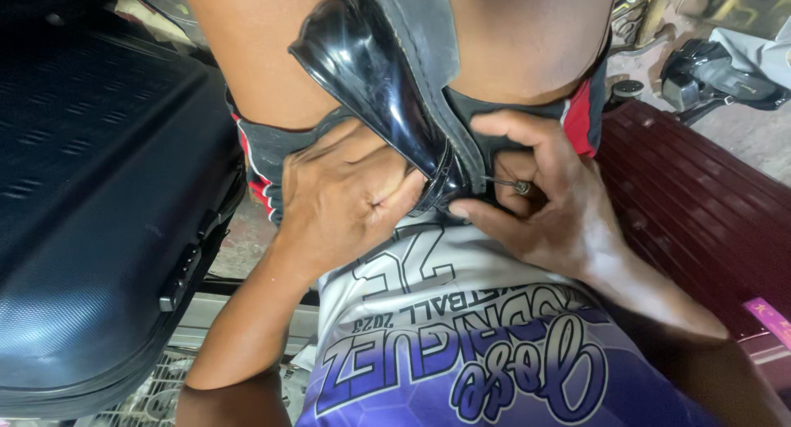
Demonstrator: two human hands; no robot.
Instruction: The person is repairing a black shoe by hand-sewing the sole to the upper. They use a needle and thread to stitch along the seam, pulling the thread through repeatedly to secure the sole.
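Black glossy shoe (371, 73) sits clamped between our knees (toe toward us). Our left hand (346, 200) grips its tip, fingers closed, while our right hand (540, 205) pinches a small metal needle (507, 183) beside the sole.

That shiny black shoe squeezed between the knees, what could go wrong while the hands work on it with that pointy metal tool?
1. The right hand pushes a thin metal tool toward the shiny black shoe, very near the left hand; a slip could prick its fingers.
2. The shoe is only held between the knees, over the lap, so it might twist or slide, and the tool could poke the person.
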